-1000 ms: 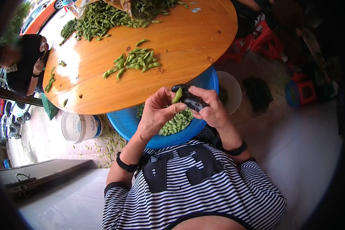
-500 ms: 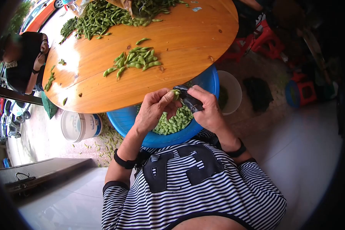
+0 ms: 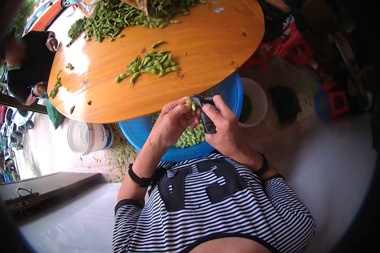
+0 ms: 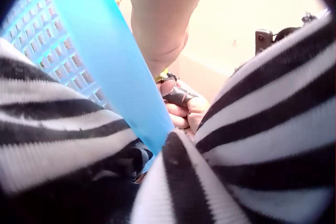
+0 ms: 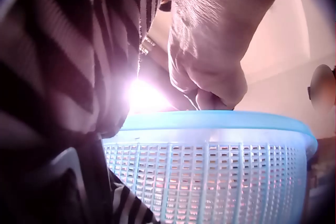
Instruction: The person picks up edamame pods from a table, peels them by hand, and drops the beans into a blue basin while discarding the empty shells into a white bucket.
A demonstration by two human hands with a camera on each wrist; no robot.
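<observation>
Over the blue basket [image 3: 223,95] of shelled beans, the left hand [image 3: 171,124] pinches an edamame pod [image 3: 191,103] while the right hand [image 3: 223,126], its fingers taped black, grips the pod's other end. A slip could send beans past the rim to the floor; farther off, unshelled pods [image 3: 150,66] lie on the desk [image 3: 207,46].

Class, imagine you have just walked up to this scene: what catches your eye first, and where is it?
Two hands meet over a blue basket of shelled green beans: the left hand pinches a pod, and the right hand grips a dark tool. Beyond them, on the round wooden table, lie a small heap of pods and a larger pile at the far edge.
</observation>
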